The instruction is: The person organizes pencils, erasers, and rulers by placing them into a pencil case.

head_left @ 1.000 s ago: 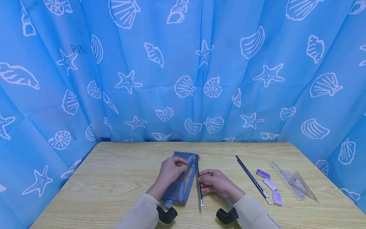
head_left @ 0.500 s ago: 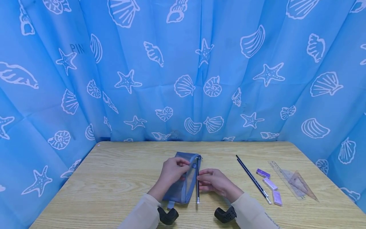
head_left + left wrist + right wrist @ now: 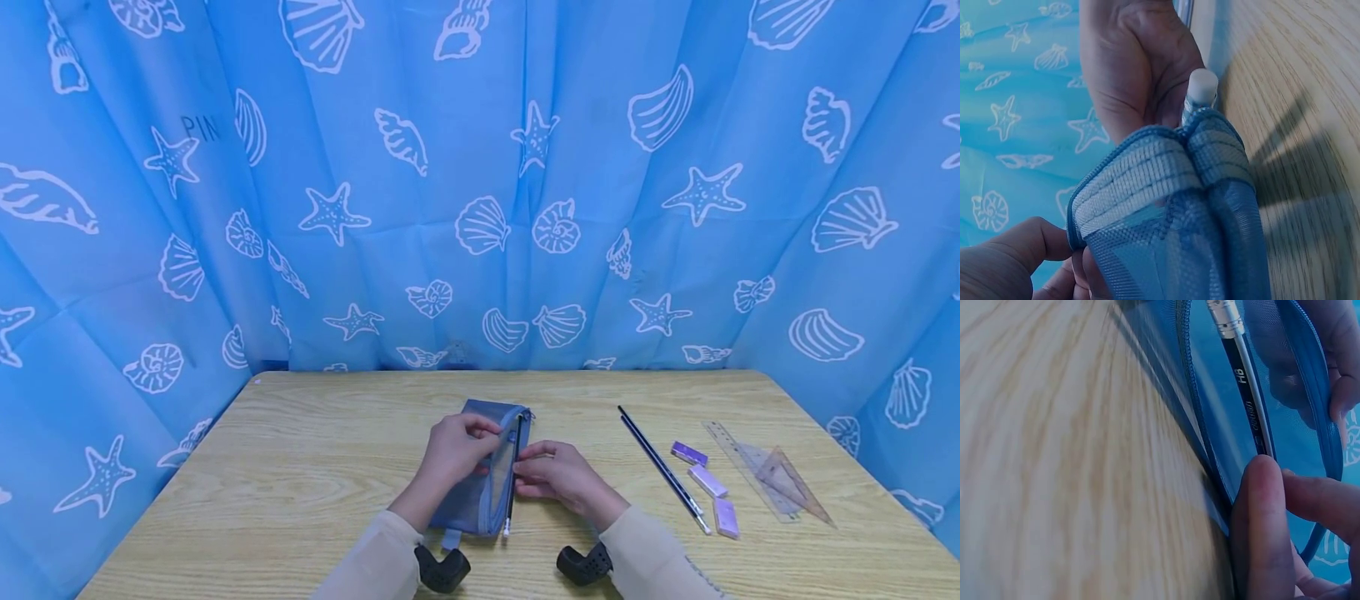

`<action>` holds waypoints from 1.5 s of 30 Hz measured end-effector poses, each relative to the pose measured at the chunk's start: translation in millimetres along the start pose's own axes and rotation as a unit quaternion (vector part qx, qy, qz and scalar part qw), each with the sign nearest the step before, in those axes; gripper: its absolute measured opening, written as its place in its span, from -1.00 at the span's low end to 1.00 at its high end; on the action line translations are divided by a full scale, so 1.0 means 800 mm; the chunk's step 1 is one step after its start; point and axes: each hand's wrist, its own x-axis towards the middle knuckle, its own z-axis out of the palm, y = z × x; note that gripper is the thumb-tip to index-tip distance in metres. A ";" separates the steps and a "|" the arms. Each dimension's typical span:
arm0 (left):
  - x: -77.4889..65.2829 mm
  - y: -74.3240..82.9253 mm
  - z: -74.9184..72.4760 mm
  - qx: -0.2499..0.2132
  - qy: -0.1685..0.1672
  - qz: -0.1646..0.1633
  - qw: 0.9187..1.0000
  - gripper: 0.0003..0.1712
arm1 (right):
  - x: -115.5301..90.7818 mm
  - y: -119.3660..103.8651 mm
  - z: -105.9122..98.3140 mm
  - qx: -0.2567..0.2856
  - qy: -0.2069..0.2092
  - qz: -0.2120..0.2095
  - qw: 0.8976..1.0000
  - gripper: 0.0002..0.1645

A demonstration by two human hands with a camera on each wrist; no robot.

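Pinching hand: the right hand (image 3: 562,477), thumb and fingertips closed together on the shaft of a dark pencil (image 3: 1244,378).
Pencil direction: its long axis runs almost straight between the near and far edges of the table (image 3: 322,475); the white eraser end faces the near edge, angled slightly left.
Pencil place: along the open mouth of a blue mesh pouch (image 3: 459,510), mid-table; how deep it sits cannot be told.
Pouch: long side stretching from near edge toward far edge, zipped opening facing the right edge.
Left hand: (image 3: 452,450) thumb and fingers gripping one rim of the mouth, held apart from the other rim.
Spare pencils: two (image 3: 663,472) side by side, right of the right hand, eraser ends slanting toward the near right corner.
Toward the right edge: a purple eraser (image 3: 689,454), two pale erasers (image 3: 708,481), then a clear ruler (image 3: 731,450) overlapping a set square (image 3: 801,490).
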 end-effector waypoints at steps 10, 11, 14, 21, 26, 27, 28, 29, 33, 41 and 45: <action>-0.002 0.004 0.003 0.004 -0.004 -0.008 1.000 -0.79 | 0.002 -0.002 0.007 -0.008 0.031 0.004 0.999 -0.59; -0.002 0.004 0.003 0.005 -0.005 -0.008 1.000 -0.78 | 0.003 -0.002 0.007 -0.008 0.036 0.003 0.999 -0.60; -0.002 0.004 0.005 0.010 -0.004 -0.007 1.000 -0.79 | 0.004 0.001 0.010 -0.017 0.056 -0.001 0.998 -0.64; -0.002 0.001 0.005 0.015 0.002 -0.007 1.000 -0.79 | 0.006 0.007 0.013 -0.029 0.077 -0.008 0.997 -0.67; -0.002 0.001 0.004 0.012 0.002 -0.002 1.000 -0.79 | 0.005 0.006 0.010 -0.023 0.062 -0.006 0.998 -0.65; -0.001 0.000 0.004 0.013 0.002 -0.002 1.000 -0.78 | 0.005 0.005 0.009 -0.022 0.057 -0.005 0.998 -0.65; -0.001 0.000 0.004 0.012 0.002 -0.001 1.000 -0.78 | 0.004 0.004 0.008 -0.021 0.052 -0.004 0.998 -0.65; -0.001 0.000 0.003 0.011 0.002 0.000 1.000 -0.78 | 0.004 0.002 0.007 -0.021 0.048 -0.004 0.999 -0.64; -0.002 -0.002 0.002 0.007 0.005 0.003 1.000 -0.80 | 0.000 -0.006 -0.001 -0.030 0.041 -0.005 0.999 -0.59; -0.003 0.000 -0.001 -0.003 0.009 0.009 1.000 -0.79 | -0.015 -0.029 -0.038 -0.148 0.055 -0.005 0.987 -0.49; -0.003 0.005 -0.004 -0.010 0.012 0.008 1.000 -0.78 | -0.023 -0.041 -0.061 -0.230 0.101 -0.004 0.968 -0.54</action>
